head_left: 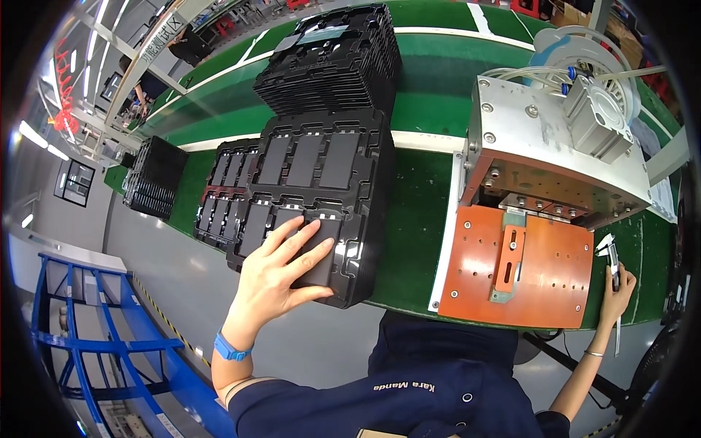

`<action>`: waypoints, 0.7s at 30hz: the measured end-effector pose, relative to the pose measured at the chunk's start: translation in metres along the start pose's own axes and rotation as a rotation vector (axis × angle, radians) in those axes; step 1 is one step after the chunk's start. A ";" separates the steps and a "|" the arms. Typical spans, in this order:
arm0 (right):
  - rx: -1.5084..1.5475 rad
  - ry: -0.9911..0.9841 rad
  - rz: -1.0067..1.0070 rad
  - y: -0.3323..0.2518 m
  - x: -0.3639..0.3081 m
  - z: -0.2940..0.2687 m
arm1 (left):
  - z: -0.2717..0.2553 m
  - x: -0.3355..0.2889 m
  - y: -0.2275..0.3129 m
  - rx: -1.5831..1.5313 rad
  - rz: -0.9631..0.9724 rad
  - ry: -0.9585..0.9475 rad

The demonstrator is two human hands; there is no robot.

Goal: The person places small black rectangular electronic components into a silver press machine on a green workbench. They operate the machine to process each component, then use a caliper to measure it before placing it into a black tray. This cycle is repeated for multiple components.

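Note:
My left hand lies with fingers spread over the lower right pocket of a black plastic tray. Its fingertips and thumb touch a flat black battery-like block, partly hidden under the hand. More such blocks with small shiny tabs on their upper ends fill the other pockets. At the right edge of the bench my right hand is closed around a silver vernier caliper. The caliper's jaws point up and away, and its thin rod sticks out below the hand.
A metal press with an orange base plate stands on the green bench between my hands. Behind the tray rises a tall stack of black trays; another tray lies at left. A blue rack stands on the floor.

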State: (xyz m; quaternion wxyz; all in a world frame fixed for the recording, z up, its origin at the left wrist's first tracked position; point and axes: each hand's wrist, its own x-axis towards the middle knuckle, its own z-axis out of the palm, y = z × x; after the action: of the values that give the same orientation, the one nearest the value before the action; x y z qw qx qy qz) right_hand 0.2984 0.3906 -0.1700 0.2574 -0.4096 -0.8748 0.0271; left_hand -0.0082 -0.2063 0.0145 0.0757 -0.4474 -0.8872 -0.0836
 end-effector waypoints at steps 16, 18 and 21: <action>0.701 -0.228 -0.661 -0.264 -0.056 -0.107 | -0.004 -0.053 -0.097 -0.341 -0.900 0.189; 0.656 -0.200 -0.677 -0.263 -0.055 -0.106 | -0.010 -0.056 -0.108 -0.764 -1.016 0.204; 0.707 -0.189 -0.618 -0.260 -0.052 -0.107 | -0.017 -0.062 -0.116 -1.000 -1.027 0.306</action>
State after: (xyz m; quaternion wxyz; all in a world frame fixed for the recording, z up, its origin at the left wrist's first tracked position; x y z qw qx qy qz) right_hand 0.1938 0.1625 -0.0323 0.2962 -0.0133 -0.9124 0.2823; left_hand -0.0646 -0.3264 0.0091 -0.0632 0.0606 -0.8204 -0.5651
